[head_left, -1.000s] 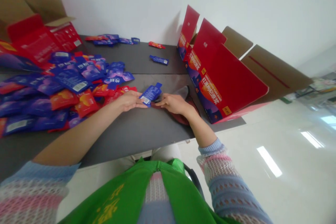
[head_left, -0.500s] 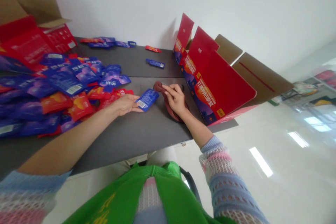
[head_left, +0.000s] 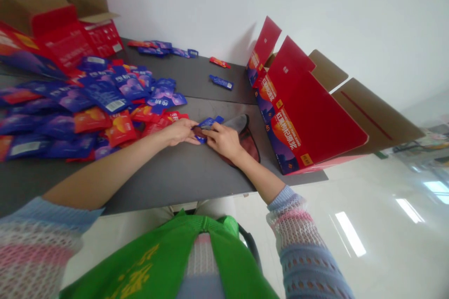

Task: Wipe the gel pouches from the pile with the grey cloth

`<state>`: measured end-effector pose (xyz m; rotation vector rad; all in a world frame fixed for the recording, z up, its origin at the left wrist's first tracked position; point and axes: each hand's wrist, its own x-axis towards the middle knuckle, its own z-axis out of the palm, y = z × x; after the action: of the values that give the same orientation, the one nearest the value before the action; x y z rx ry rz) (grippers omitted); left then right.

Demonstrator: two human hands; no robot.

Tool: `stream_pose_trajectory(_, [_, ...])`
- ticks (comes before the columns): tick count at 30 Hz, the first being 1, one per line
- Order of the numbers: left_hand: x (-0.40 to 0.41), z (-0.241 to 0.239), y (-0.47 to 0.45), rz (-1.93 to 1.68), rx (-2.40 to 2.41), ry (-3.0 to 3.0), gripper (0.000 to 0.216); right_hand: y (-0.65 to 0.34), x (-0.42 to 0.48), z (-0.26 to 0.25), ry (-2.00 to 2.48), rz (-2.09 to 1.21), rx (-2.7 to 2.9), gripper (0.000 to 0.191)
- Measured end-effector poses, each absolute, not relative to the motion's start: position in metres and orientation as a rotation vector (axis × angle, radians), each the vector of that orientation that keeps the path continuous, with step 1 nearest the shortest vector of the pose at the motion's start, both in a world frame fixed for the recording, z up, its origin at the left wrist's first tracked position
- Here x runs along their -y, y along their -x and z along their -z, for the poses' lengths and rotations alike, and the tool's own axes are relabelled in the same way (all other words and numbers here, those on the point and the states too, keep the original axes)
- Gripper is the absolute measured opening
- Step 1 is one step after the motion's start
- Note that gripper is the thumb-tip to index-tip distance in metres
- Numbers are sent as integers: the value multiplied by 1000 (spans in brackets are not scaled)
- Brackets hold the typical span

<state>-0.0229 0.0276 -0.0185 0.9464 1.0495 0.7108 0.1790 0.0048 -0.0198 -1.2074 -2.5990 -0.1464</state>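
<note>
Near the middle of the table, my left hand (head_left: 179, 132) is closed on a blue sachet (head_left: 211, 121), gripping its near left end. My right hand (head_left: 224, 141) is closed on a brown-and-grey cloth (head_left: 249, 144) with a dark edging. Part of that cloth is bunched under the right fingers and lies against the sachet. The rest trails over the table to the right, below the wrist. Both hands cover much of the sachet. Just left of my left hand lies a heap of blue and red sachets (head_left: 121, 135).
Open red printed cartons (head_left: 315, 112) stand along the right side of the grey table (head_left: 168, 177). Another open red box (head_left: 66, 39) stands behind the heap at the left. A lone blue sachet (head_left: 221, 82) and a red one (head_left: 220, 62) lie toward the wall, with several more (head_left: 154, 49) further left.
My right hand has brought the cloth leftward onto the blue sachet, so the hands are now close together. The view has shifted, moving the boxes and heap rightward in the picture.
</note>
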Motion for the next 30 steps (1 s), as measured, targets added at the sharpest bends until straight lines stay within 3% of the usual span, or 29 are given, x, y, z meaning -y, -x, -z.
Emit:
stream_pose_trajectory(12, [-18,10,12,-724,-1269,-1015,29,-210,-31,9,1914,302,2319,30])
stream_pose_trajectory(18, [-16,15,20,-770,-1192,-1009,23,-216,-15,14,1577,306,2264,40])
stream_pose_trajectory(25, [-19,16,22,-730,-1126,-954,25,-189,3,19,905,142,2635,37])
stream_pose_trajectory(30, [-29,15,27,-621,-1120,-932,30,-182,-1,23,987,40,2630,34])
